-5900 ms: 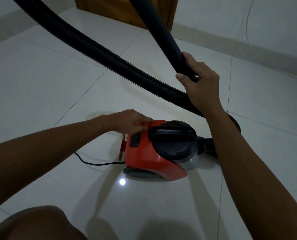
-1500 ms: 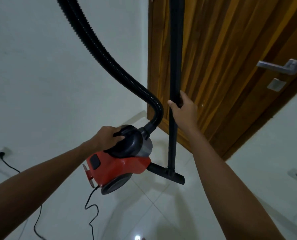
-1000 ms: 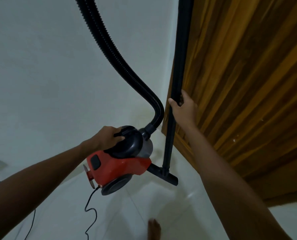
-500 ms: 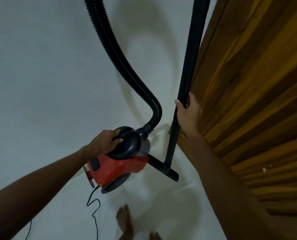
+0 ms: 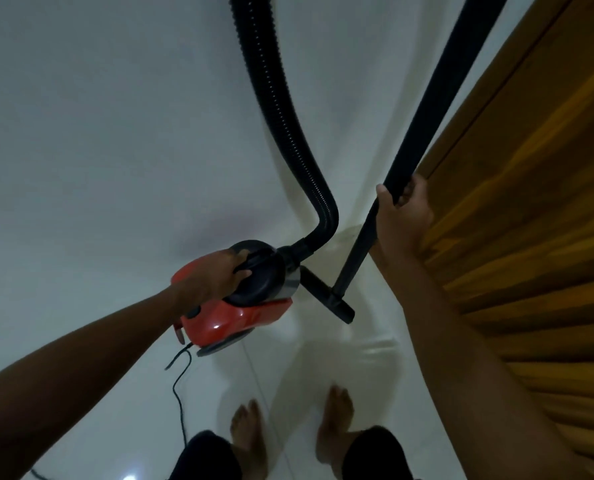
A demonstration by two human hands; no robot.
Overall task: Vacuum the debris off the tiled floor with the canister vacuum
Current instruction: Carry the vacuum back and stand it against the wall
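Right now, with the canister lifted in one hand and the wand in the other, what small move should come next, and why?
Probably lower the canister onto the floor. The left hand carries it by its top handle, seemingly clear of the tiles, while the right hand holds the wand beside the door. Setting it down would free that hand for steering the nozzle.

Bare forearms, no sleeves. Left hand [image 5: 216,278], right hand [image 5: 401,216] ungloved. Dark shorts [image 5: 375,452], bare feet [image 5: 337,410].
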